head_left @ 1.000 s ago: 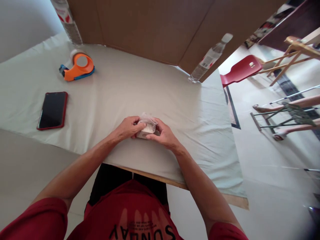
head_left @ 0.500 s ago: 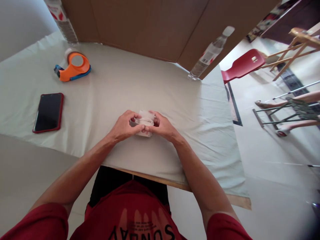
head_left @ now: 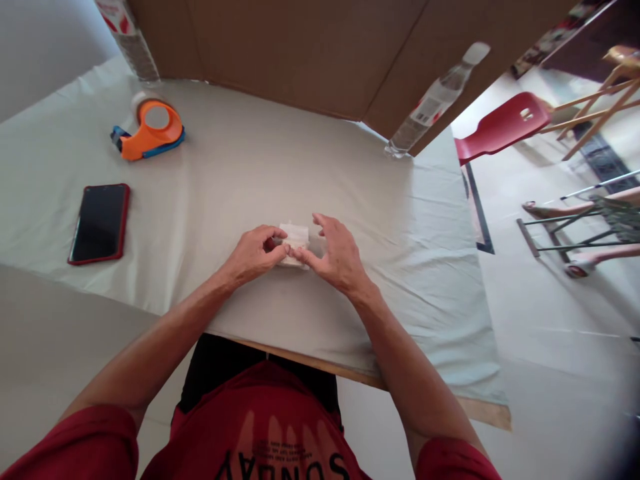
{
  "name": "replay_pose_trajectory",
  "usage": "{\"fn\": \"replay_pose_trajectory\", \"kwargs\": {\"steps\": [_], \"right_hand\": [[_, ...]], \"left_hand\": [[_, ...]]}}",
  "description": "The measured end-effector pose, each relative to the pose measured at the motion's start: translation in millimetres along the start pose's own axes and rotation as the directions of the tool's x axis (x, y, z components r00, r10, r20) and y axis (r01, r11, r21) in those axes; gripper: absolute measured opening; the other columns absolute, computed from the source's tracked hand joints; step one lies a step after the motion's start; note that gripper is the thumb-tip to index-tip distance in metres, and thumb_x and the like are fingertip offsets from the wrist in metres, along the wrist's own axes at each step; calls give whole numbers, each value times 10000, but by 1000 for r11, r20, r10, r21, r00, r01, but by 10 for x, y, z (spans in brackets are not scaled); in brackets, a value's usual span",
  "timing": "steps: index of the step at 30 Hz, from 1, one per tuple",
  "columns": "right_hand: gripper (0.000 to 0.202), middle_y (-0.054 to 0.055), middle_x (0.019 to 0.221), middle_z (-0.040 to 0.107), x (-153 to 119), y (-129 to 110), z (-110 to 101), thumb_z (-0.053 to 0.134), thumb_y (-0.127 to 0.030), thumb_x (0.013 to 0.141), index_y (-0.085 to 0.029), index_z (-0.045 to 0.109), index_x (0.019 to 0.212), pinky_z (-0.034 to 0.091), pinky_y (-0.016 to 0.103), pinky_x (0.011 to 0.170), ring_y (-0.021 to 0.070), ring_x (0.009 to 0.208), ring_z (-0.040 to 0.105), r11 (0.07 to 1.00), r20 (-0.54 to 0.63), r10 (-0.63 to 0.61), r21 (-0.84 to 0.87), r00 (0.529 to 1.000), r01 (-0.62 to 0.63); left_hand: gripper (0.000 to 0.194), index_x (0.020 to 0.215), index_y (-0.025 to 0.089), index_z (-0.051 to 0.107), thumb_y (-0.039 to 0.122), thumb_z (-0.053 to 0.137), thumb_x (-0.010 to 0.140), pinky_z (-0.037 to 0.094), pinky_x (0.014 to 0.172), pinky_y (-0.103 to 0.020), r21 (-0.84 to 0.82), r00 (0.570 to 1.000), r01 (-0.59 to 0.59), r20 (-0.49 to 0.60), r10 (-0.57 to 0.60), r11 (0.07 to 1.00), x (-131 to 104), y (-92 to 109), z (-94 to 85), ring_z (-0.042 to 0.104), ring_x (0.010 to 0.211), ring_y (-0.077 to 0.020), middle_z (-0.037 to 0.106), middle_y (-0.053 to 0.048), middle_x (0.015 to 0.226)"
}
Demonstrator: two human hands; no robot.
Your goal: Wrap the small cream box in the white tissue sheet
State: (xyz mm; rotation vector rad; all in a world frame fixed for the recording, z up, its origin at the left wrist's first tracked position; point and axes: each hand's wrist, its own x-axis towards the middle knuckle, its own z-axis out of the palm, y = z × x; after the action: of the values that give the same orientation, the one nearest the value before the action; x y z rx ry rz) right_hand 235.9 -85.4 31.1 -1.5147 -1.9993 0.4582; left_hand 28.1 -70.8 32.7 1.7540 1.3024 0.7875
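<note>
A small white packet (head_left: 296, 235) lies on the cloth near the table's front edge. Its kind is not clear; it looks soft or papery, with a loose flap on top. My left hand (head_left: 255, 255) grips its left side, the fingers curled and the thumb on the near edge. My right hand (head_left: 340, 257) is open on the other side, its fingers lifted off and spread, while the thumb touches the packet near the left thumb. Part of the packet is hidden behind both thumbs.
A phone (head_left: 100, 223) in a red case and an orange tape dispenser (head_left: 159, 127) lie to the left. Water bottles stand at the back left (head_left: 131, 43) and back right (head_left: 435, 103) against a brown cardboard panel (head_left: 300, 53). Beyond the table are a red chair (head_left: 507, 127) and a person's legs.
My right fingers have come off the packet's right side and spread apart. My left hand keeps its hold. The view has shifted slightly.
</note>
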Motion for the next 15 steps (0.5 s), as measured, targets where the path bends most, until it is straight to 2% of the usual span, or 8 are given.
{"fn": "replay_pose_trajectory", "kwargs": {"steps": [2,4,8,15], "right_hand": [[728,184,1282,653,-56,-16,3,635,-616,863,-160,509,1417,461,532,1031,333,1132,624,1000,33,-13,6,999,12],[695,166,1230,680,-83,-19,5,630,-591,876,-163,513,1411,483,506,999,316,1086,640,999,78,-8,53,997,4],[662,147,1234,688,-79,-9,5,649,-535,867,-180,526,1411,508,462,962,300,1096,640,986,145,-13,169,989,-11],[706,143,1271,686,-22,49,30,657,-543,839,-182,533,1433,507,450,955,292,1112,645,953,245,5,292,970,-79]], "left_hand": [[366,1017,142,713,392,610,770,482,675,-293,-8,1000,6,7,-6,1000,-13,3,4,548,640,-131,646,-10,745],[387,1066,142,697,372,629,762,483,672,-283,-30,1000,3,12,-3,1000,-23,-6,7,555,648,-124,676,-19,799],[508,1213,146,642,364,657,755,497,676,-268,-114,999,-14,43,19,993,-29,-37,7,579,693,-114,716,-78,1043],[567,1272,123,624,361,643,757,497,674,-271,-108,995,-36,91,46,994,-11,-49,7,574,707,-118,708,-126,1163]]}}
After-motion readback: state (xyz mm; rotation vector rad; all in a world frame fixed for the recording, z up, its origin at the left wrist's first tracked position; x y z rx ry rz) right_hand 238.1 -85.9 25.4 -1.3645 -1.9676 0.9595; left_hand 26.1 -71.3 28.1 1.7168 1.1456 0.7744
